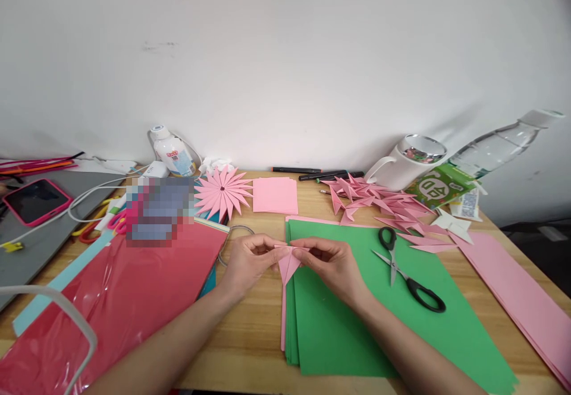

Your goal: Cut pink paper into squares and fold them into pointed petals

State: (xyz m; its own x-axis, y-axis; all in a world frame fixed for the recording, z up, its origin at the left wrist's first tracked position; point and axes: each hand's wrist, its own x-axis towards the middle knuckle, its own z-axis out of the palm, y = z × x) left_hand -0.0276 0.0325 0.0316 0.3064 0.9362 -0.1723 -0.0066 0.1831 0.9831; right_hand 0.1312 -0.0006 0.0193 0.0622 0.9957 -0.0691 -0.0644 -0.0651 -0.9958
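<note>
Between my two hands is a small piece of folded pink paper [289, 267], its point hanging downward and a crease running down its middle. My left hand [252, 261] pinches its upper left side, thumb in front. At the upper right, my right hand [332, 264] pinches it the same way. Both hands are over the left edge of a stack of green paper [348, 329]. Behind them lie a stack of pink paper squares [275, 196] and a pink folded-paper star wheel [223, 191]. Open scissors [395, 269] with black handles rest on the green paper.
Pink folded pieces [379, 201] lie piled at back right, near a white mug [410, 157], a leaning clear bottle [499, 142] and a green packet [441, 187]. Pink paper strips [521, 300] line the right. Red wrapped paper [125, 300], a cable [84, 317] and a phone [38, 200] occupy the left.
</note>
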